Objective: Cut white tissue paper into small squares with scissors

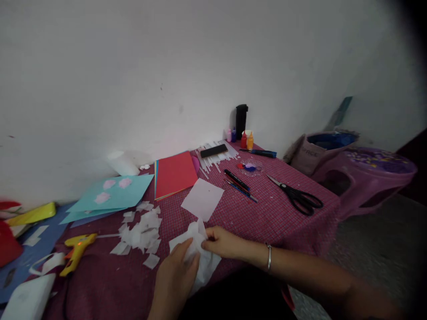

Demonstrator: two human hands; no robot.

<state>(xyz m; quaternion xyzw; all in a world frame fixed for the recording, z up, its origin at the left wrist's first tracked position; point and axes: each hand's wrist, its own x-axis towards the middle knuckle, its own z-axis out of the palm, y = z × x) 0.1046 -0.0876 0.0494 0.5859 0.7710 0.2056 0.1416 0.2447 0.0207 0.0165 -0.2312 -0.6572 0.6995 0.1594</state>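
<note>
- Plain greyish-white wall [200,66], marked by a few small dark specks, rises behind a table spread with a red-and-purple checked cloth [276,218].
- White tissue [204,272], thin and soft-looking, is crumpled into loose folds; one peak stands up near its top, and its lower part spreads out flatter towards the person's lap.
- Small torn or cut white pieces [143,231] lie in a loose heap on the cloth, left of the tissue, with a yellow glue gun [79,249] farther left, a small orange light showing on its body.
- Just beyond the tissue lies a pale square sheet [203,199]; past it are red paper [176,173] on top of other coloured sheets and, to the left, light-blue sheets [135,189] bearing pale pink patches.
- Black-handled scissors [296,198] rest open towards the right edge, while red and orange paint bottles [247,141] stand at the far corner; a pink stool [373,195] is on the floor beyond.
- Between both hands, at the near edge of the table, sits the tissue: the right hand [223,242] pinches its upper right part between thumb and fingers.
- The left hand [175,276] touches its left side, thumb and forefinger slightly apart; whether they grip it cannot be told.
</note>
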